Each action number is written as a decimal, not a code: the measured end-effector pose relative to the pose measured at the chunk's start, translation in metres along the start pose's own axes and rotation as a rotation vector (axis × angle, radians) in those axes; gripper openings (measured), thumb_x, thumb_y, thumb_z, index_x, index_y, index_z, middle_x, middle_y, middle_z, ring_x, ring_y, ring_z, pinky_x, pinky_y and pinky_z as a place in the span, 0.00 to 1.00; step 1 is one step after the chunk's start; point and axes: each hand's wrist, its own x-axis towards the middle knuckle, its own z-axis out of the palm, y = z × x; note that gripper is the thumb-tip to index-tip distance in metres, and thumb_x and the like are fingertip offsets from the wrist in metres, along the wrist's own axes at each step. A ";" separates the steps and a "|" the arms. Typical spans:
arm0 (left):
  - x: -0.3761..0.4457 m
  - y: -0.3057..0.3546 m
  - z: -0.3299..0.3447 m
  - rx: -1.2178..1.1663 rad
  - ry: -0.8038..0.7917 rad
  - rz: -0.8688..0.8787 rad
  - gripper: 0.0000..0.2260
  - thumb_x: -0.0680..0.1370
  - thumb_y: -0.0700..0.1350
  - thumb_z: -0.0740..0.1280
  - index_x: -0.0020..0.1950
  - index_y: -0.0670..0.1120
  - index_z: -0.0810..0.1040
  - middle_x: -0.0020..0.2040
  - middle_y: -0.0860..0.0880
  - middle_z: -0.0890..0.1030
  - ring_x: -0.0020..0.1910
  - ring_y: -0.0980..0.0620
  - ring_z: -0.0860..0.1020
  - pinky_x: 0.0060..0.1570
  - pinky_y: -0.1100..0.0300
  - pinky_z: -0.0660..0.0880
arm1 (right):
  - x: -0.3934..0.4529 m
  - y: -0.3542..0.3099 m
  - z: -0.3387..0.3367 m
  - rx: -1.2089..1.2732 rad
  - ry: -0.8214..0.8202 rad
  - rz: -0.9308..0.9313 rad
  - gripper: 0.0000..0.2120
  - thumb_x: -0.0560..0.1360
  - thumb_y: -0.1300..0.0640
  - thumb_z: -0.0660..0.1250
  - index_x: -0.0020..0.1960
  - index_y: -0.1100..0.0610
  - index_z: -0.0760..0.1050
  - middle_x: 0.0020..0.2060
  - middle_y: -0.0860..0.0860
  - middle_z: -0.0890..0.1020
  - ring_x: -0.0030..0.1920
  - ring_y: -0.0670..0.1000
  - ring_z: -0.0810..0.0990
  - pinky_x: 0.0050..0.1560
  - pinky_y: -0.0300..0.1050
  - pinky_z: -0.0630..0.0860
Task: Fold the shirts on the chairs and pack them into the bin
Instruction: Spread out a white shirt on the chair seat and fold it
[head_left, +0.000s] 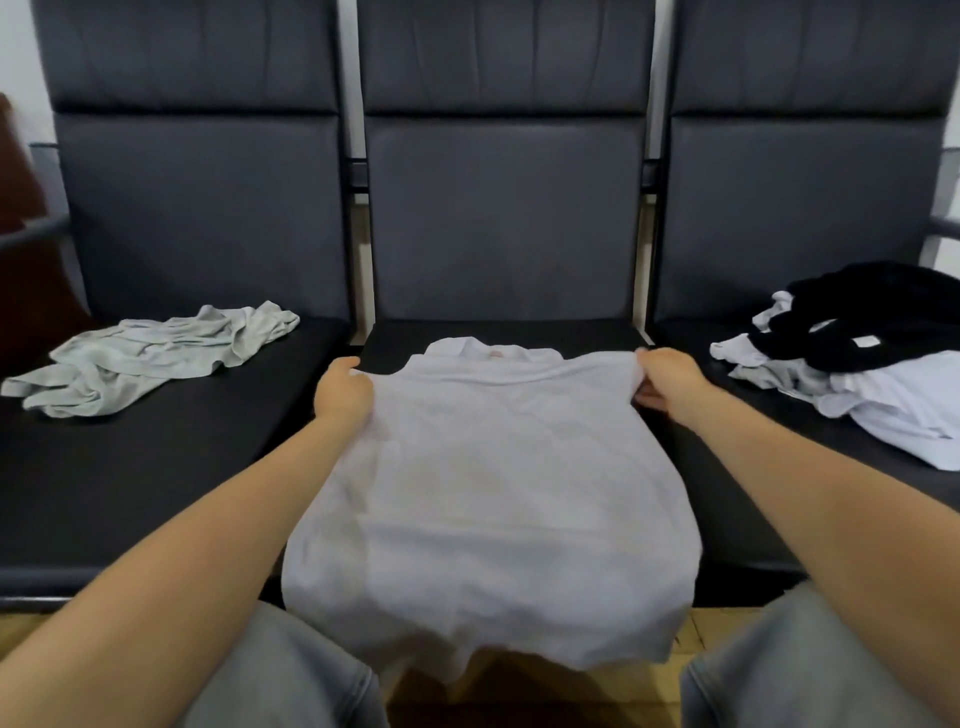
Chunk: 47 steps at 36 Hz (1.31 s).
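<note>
A white shirt lies spread on the middle chair seat, collar toward the backrest, its hem hanging over the front edge. My left hand grips the shirt's left shoulder edge. At the right shoulder edge my right hand pinches the cloth, fingers tucked under it. A crumpled pale grey shirt lies on the left chair seat. On the right chair sits a pile of white shirts with a black shirt on top. No bin is in view.
Three dark padded chairs stand side by side with tall backrests. A wooden floor shows below the seats, between my knees in grey trousers. A metal armrest sticks out at the far right.
</note>
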 end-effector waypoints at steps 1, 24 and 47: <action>0.002 0.000 -0.002 -0.002 0.018 0.003 0.19 0.80 0.37 0.56 0.71 0.44 0.71 0.61 0.39 0.77 0.57 0.39 0.76 0.55 0.53 0.71 | 0.001 -0.006 -0.004 0.164 0.028 0.041 0.07 0.82 0.56 0.59 0.52 0.59 0.72 0.42 0.56 0.77 0.39 0.53 0.77 0.36 0.46 0.76; 0.010 0.028 0.026 0.580 -0.089 0.280 0.11 0.78 0.53 0.62 0.44 0.47 0.77 0.53 0.44 0.75 0.52 0.42 0.75 0.49 0.51 0.75 | 0.016 0.009 0.023 -0.850 -0.124 -0.353 0.14 0.77 0.45 0.66 0.52 0.55 0.79 0.48 0.51 0.82 0.49 0.51 0.79 0.49 0.46 0.74; 0.120 0.099 0.082 -0.643 -0.194 -0.253 0.04 0.79 0.41 0.63 0.49 0.43 0.76 0.45 0.44 0.80 0.41 0.48 0.78 0.46 0.55 0.77 | 0.103 -0.072 0.098 0.131 -0.026 -0.192 0.12 0.77 0.60 0.64 0.58 0.65 0.77 0.53 0.61 0.80 0.44 0.53 0.75 0.42 0.44 0.72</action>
